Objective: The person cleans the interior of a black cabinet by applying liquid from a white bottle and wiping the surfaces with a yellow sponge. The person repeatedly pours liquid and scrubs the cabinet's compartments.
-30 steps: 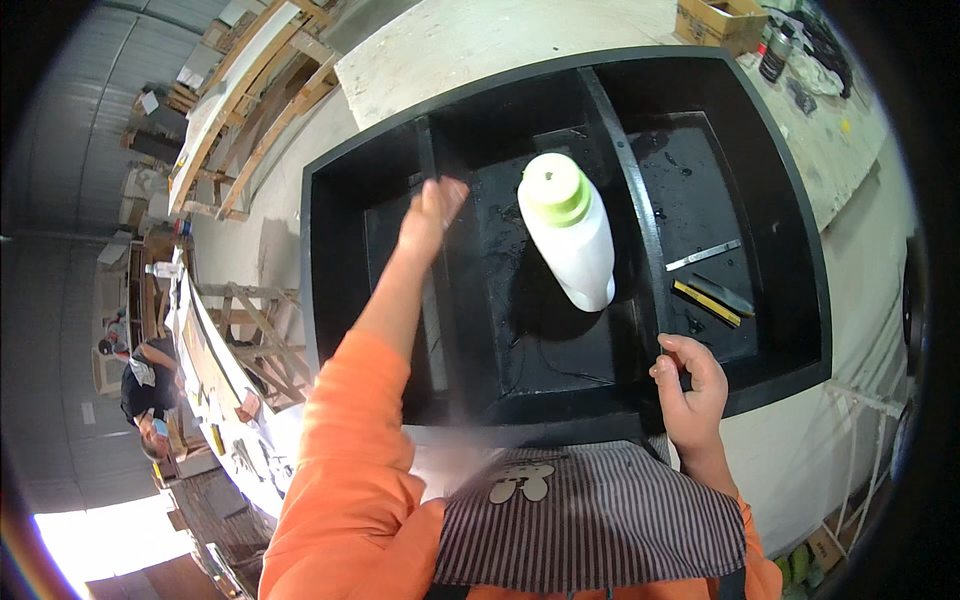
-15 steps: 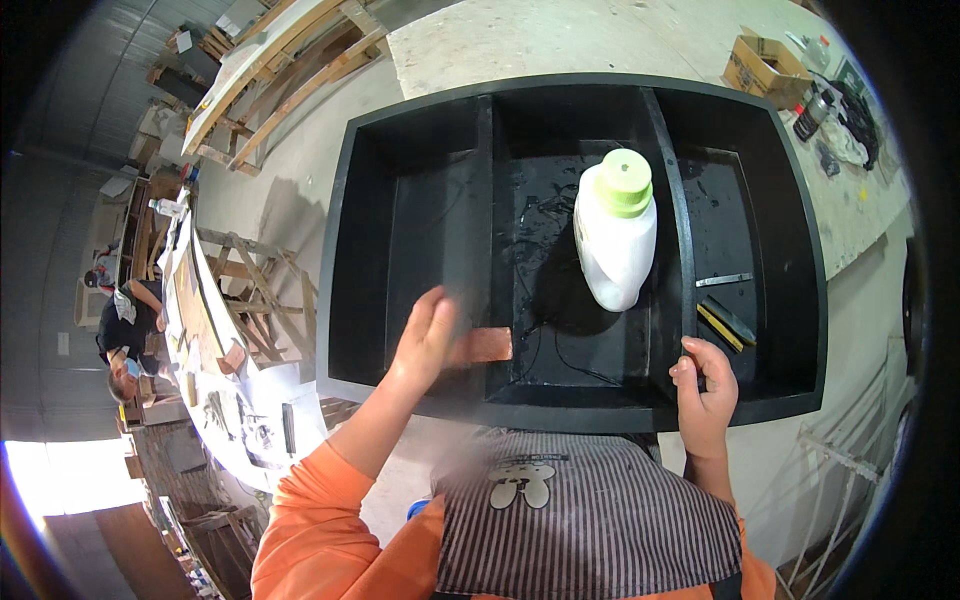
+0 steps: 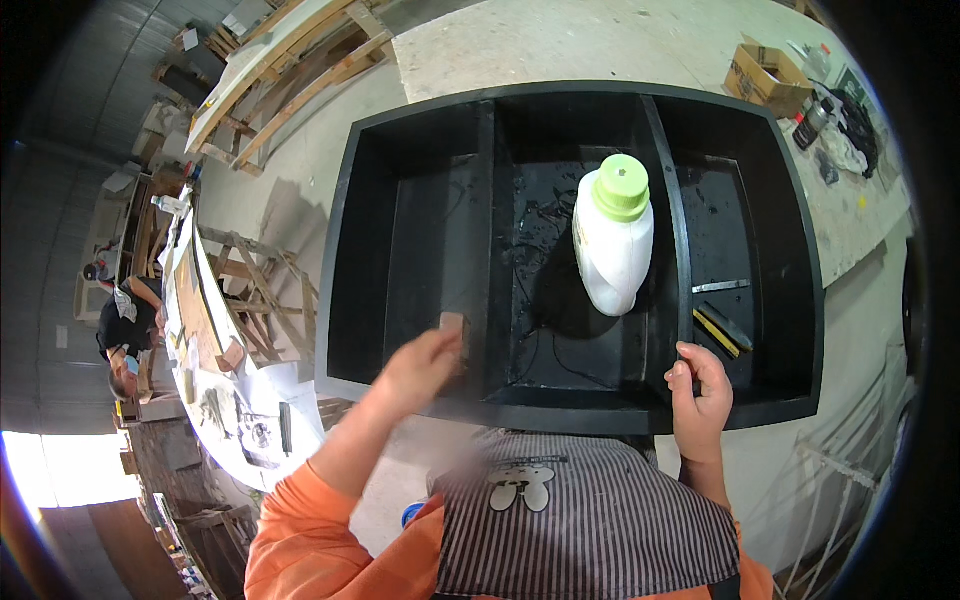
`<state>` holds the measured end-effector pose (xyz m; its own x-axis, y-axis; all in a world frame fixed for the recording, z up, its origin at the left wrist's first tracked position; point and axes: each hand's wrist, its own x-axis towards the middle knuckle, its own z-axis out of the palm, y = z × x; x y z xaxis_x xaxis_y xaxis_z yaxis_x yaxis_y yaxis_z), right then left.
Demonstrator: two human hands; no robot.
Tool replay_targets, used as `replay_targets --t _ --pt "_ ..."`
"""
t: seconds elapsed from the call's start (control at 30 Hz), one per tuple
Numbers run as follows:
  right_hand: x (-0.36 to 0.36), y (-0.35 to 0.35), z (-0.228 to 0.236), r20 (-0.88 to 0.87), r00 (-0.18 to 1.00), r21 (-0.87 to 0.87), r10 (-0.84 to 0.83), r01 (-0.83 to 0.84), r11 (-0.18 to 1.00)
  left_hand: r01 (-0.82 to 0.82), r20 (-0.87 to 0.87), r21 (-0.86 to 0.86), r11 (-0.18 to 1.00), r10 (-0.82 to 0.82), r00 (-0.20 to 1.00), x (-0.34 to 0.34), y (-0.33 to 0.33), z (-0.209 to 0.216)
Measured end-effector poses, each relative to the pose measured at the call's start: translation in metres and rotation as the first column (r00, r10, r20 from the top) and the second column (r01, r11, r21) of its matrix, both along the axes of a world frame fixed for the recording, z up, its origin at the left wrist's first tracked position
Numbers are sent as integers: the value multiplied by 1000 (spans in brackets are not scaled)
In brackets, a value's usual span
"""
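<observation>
A black box (image 3: 345, 387) with three compartments lies in front of me. My left hand (image 3: 415, 372) is closed on a small reddish-brown rectangular piece, perhaps sandpaper (image 3: 452, 322), over the near part of the left compartment. Near the front rim, below the right divider (image 3: 672, 165), my right hand (image 3: 703, 390) has its thumb and fingers pinched together; anything between them is hidden. In the middle compartment stands a white bottle (image 3: 612, 250) with a green cap. The right compartment holds a thin metal strip (image 3: 722, 286) and a black-and-yellow tool (image 3: 722, 332).
A cardboard box (image 3: 768, 80), a dark bottle (image 3: 813, 124) and a dark cloth (image 3: 857, 125) lie on the pale bench at the far right. Wooden trestles (image 3: 262, 285) stand left. Another person (image 3: 130, 320) works at a cluttered table there.
My left hand has turned, and the reddish-brown piece has swung from the left divider into the left compartment. My right hand and the bottle have stayed about where they were.
</observation>
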<state>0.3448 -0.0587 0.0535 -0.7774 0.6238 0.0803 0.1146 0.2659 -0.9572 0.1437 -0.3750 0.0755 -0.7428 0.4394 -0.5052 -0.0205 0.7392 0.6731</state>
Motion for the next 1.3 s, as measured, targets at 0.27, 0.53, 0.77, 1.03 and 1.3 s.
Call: replay_targets --t 0.27,0.53,0.77,1.03,1.3 --pt "-3 1 2 33 999 51 18 -20 998 304 86 -640 706 -327 941 -89 12 -72" --pt "-3 1 1 47 998 46 28 -30 998 415 -111 -630 657 -604 789 -82 14 -98" --pt "-6 1 0 56 997 35 44 -46 998 23 188 -111 994 -2 982 -56 7 -47" --pt "-5 3 2 67 994 92 81 -87 992 182 189 -160 970 -151 970 -2 7 -10" --pt "-7 -2 4 73 994 76 86 -91 993 345 226 -227 911 -296 928 23 5 13"
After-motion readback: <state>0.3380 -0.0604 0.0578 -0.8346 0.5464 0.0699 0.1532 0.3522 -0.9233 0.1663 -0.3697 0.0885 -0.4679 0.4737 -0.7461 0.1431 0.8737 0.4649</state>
